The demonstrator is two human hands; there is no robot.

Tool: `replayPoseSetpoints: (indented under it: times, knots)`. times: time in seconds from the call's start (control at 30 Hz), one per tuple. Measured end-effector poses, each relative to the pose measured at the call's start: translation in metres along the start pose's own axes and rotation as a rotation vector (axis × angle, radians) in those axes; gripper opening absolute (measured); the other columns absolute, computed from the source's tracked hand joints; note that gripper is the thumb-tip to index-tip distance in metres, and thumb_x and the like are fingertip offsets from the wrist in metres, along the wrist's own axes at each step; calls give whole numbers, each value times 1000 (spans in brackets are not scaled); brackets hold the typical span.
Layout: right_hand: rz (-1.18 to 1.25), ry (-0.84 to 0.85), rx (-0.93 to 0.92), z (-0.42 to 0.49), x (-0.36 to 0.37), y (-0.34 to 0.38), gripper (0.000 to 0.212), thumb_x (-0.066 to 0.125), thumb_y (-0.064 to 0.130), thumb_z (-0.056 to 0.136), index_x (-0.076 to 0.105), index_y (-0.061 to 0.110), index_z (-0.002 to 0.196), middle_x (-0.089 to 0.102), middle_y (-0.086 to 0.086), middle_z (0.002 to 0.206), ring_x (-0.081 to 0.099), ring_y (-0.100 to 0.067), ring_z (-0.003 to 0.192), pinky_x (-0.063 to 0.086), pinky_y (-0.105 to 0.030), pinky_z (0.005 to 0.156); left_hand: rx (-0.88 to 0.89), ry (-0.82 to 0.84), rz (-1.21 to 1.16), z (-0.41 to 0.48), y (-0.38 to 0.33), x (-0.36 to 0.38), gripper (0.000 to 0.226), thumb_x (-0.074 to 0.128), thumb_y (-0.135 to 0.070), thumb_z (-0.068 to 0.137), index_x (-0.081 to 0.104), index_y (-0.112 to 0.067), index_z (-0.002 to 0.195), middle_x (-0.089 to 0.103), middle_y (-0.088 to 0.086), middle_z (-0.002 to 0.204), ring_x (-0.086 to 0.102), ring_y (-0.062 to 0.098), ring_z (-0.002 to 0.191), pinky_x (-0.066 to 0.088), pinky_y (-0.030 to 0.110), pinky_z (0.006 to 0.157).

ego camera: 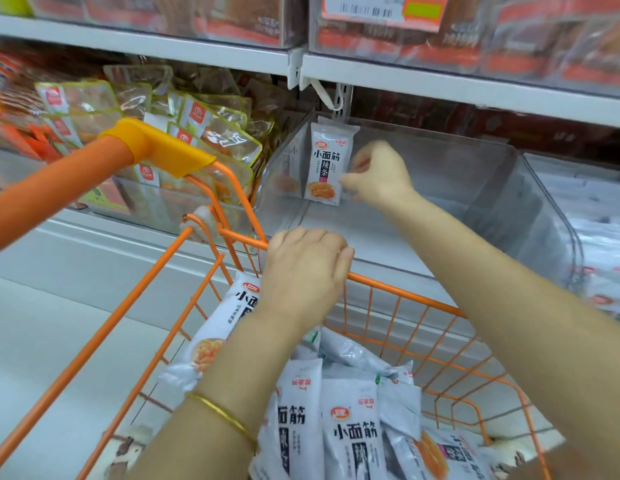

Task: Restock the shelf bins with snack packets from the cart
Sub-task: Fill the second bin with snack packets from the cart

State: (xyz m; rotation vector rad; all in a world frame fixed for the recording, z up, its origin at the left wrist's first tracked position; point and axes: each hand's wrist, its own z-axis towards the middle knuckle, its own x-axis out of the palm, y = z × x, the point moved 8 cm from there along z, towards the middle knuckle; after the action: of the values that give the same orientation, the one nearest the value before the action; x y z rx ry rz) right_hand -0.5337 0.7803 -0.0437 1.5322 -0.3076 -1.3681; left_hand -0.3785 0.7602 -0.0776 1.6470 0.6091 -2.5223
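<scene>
Standing upright near the left wall of the clear plastic shelf bin (492, 188), a white snack packet (327, 164) is pinched at its right edge by the right hand (377, 174), while the left hand (301, 271) grips the rim of the orange wire cart (405, 293), where more such packets (350, 427) lie.

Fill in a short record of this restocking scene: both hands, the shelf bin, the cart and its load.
right hand: pinches the right edge of an upright white snack packet
clear bin: that packet stands at its back left; otherwise looks bare
left hand: fingers curled over the orange cart rim
cart load: many matching white packets
neighbouring bin: piled with yellow-edged clear packets
</scene>
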Motion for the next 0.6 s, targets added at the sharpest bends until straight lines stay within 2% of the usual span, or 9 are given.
replayPoseSetpoints:
  times: [0.1,0.2,0.27,0.33,0.4,0.5,0.6]
  knots:
    - [118,100,-132,-80,-25,20,17,64,0,82,53,12,88,55,1,75,63,-21,69,57,-37,59,-37,34,-203,5,7,-9,29,43,-29,96,61,-20,115,62,1,116,51,24,113,32,34,93]
    - [-66,365,-218,-148,-7,16,20,66,6,82,55,23,76,60,5,66,61,-11,57,53,-28,58,-55,2,-230,6,18,-30,29,52,-17,92,60,-15,120,59,7,122,49,26,117,38,36,96]
    - [-246,496,-235,-171,20,3,10,65,19,85,57,22,90,62,5,74,61,-10,66,50,-28,64,-48,-24,-190,-1,19,-41,29,52,-14,91,60,-14,119,59,7,121,50,27,116,39,38,96]
    - [-404,483,-310,-180,36,-3,33,61,32,88,49,21,117,64,-1,91,61,-21,82,50,-35,70,-24,-99,-174,-13,16,-51,27,53,-11,90,62,-13,115,61,7,116,52,28,111,39,37,94]
    - [-514,411,-446,-184,45,1,51,56,40,90,35,25,134,63,-4,100,60,-27,90,47,-36,66,-35,-186,-189,-25,14,-56,25,52,-7,89,64,-12,110,63,6,111,53,27,107,39,34,92]
    - [-515,431,-499,-185,54,-1,53,54,44,91,35,25,136,62,-5,103,60,-30,95,44,-36,65,-53,-239,-204,-30,14,-58,26,50,-5,88,66,-11,107,64,6,109,54,26,105,42,37,90]
    - [-432,474,-456,-182,51,-1,49,58,54,84,46,22,119,59,-1,89,58,-24,86,45,-36,64,-43,-243,-202,-29,12,-60,28,48,-6,87,66,-11,107,65,6,107,55,27,103,42,39,89]
